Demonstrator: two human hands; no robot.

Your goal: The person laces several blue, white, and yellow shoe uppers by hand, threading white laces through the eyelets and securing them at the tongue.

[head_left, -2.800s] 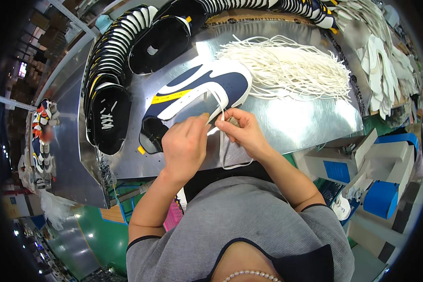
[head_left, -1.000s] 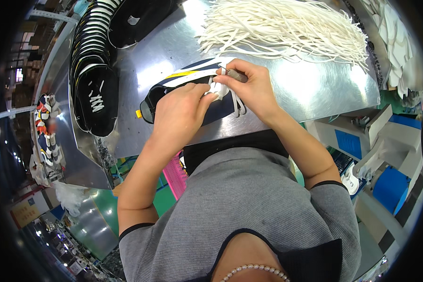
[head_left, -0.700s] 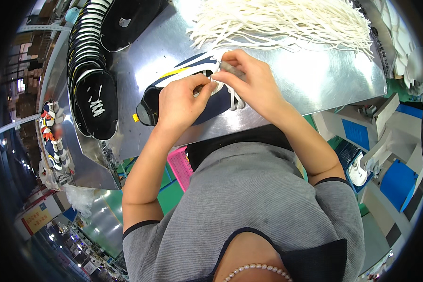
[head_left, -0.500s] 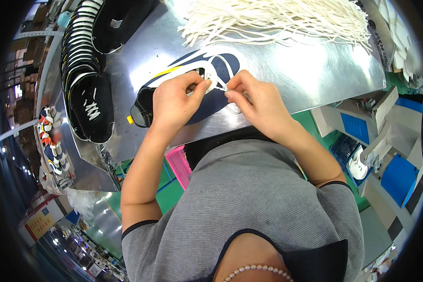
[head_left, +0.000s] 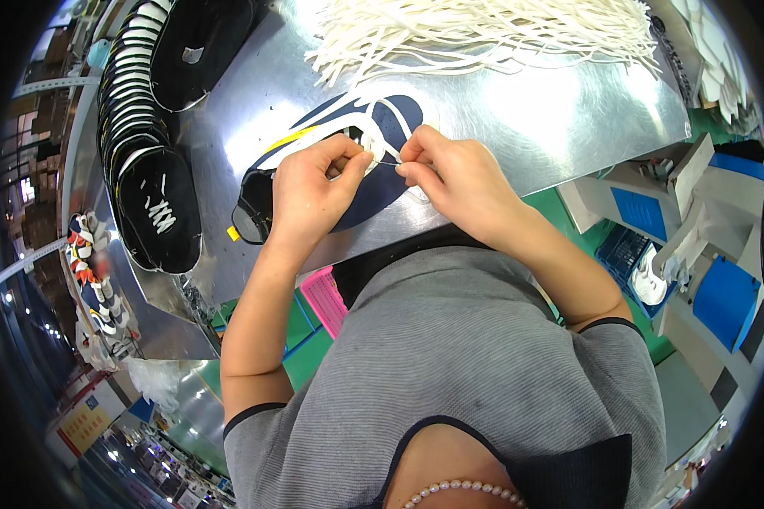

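Observation:
A navy shoe upper with white bands and a yellow stripe lies on the metal table, its dark heel end toward the left. My left hand is closed in a pinch at the white eyelet edge of the upper. Just to its right, my right hand pinches the end of a white shoelace, which loops over the navy toe part. A thin strand shows between the two sets of fingertips, too fine to make out clearly. Both hands' fingers hide part of the eyelets.
A heap of loose white laces covers the table's far side. Nested black shoe uppers run along its left edge. Below the table are a pink basket and, at the right, a blue crate.
The fingertips of my right hand have drawn a little apart from the upper's edge, and a thin strand now shows between the hands. The whole view has shifted slightly.

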